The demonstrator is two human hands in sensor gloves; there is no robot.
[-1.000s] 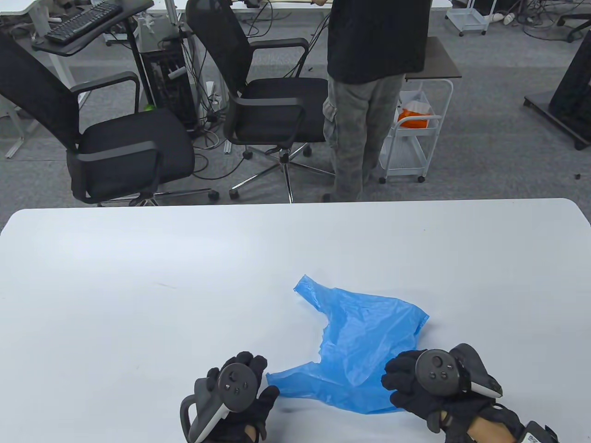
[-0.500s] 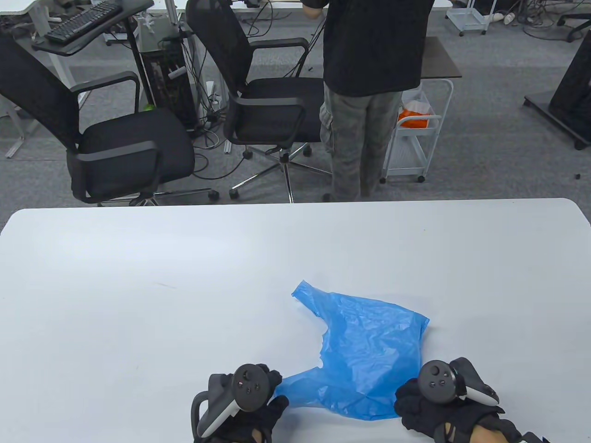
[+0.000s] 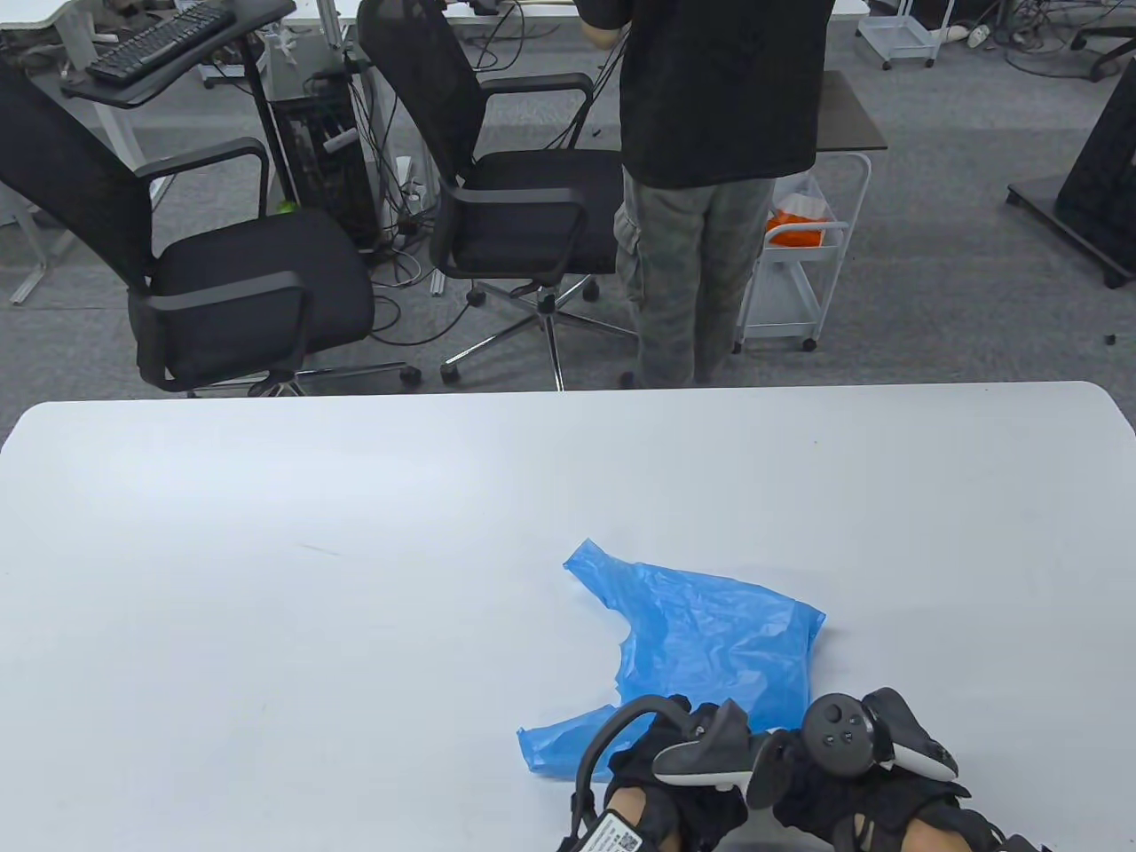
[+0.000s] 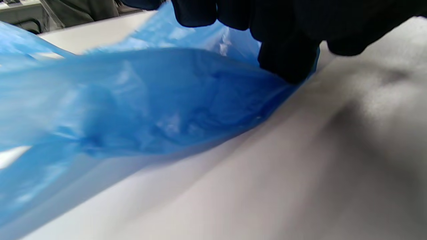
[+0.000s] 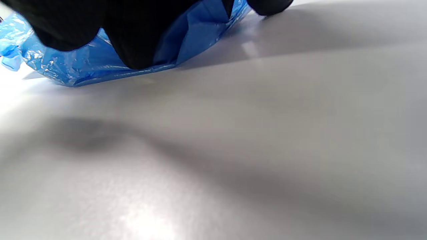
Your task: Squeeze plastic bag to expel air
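Table view: a crumpled blue plastic bag [image 3: 710,643] lies on the white counter [image 3: 355,532], near its front edge and right of centre. Both gloved hands sit side by side on the bag's near end. The left hand [image 3: 674,781] is turned so its tracker [image 3: 710,754] lies on its side, and it presses on the bag just beside the right hand [image 3: 843,790]. One bag handle [image 3: 595,568] points away across the counter; a loose corner [image 3: 555,741] sticks out to the left of the left hand. Beyond the counter stand two black office chairs [image 3: 248,284], a white trolley [image 3: 799,257] and a person in a dark shirt [image 3: 710,89].

Left wrist view: dark fingertips [image 4: 287,63] pinch a fold of the blue film [image 4: 150,106] against the counter [image 4: 300,166]; that grip is closed on the bag.

Right wrist view: black fingers [image 5: 136,50] press down onto the bag's edge [image 5: 83,71], flattening it on the counter [image 5: 233,150]. Whether this grip actually holds the film or only bears on it cannot be told.
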